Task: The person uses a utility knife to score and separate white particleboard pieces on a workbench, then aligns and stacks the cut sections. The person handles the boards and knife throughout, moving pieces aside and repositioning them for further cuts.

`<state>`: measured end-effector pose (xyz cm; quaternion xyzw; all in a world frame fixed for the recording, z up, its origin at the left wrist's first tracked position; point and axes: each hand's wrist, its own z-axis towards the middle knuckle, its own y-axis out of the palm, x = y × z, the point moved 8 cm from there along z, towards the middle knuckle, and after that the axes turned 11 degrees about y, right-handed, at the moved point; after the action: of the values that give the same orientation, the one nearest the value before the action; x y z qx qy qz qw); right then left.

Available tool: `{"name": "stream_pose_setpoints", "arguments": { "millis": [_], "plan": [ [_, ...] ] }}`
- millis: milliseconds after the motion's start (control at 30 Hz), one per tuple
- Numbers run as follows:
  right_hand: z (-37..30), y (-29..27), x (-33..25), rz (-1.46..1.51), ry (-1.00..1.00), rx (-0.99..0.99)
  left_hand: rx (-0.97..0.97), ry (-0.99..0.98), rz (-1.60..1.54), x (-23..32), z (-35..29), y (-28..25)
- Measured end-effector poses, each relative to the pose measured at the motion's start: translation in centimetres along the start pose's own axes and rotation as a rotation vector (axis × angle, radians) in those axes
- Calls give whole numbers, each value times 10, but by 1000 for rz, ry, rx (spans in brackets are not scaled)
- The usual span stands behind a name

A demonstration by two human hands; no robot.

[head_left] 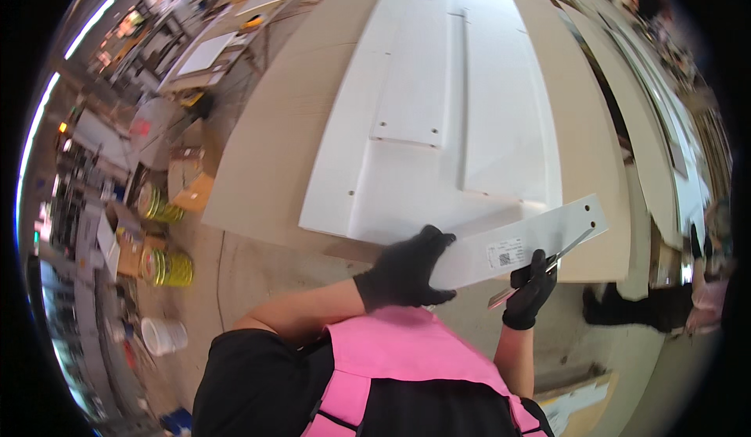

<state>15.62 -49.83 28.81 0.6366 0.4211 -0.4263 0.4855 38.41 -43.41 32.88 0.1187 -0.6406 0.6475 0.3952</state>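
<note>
Slanting away from the left fingers: a white strip [540,237] with a slim tool across its lower edge

The left hand [403,269] has its fingers spread to the strip's width, gripping the near left end with the thumb at the upper corner and the other fingertips at the lower one. From that hold, the strip's long axis runs rightward and a little forward, so nearly all of its length lies to the right of the left fingers. A printed label [505,254] sits between the two hands, and a pair of dark holes [590,216] marks the far end, well apart from the left fingers.

The right hand [532,292] is the nearer one to those holes. Its fingers are closed around the slim tool (a blade or a flat rule, too thin to say which), overlapping the strip's lower edge in this view. The tool points forward and right from these fingers, at a steeper slant than the strip, its tip lying over the strip near the holes. Whether the tip or the right fingers touch the strip, I cannot tell.

Ahead of both sets of fingers, white panels [415,175] lie on the beige table [270,163], their length running forward, across the strip's line.
</note>
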Motion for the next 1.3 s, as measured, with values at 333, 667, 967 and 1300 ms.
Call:
{"name": "stream_pose_setpoints", "arguments": {
  "millis": [333,667,967,1300],
  "plan": [
    [-112,222,56,-208,384,-392,478,-330,1,-67,-160,-100],
    [-309,512,167,-169,524,-797,603,-556,595,-187,-547,-182],
    [-318,656,227,-278,454,-966,1315,-718,-381,-283,-645,-270],
    [-315,812,273,-310,441,-1022,1084,-862,-291,-388,-555,-396]
  ]
}}
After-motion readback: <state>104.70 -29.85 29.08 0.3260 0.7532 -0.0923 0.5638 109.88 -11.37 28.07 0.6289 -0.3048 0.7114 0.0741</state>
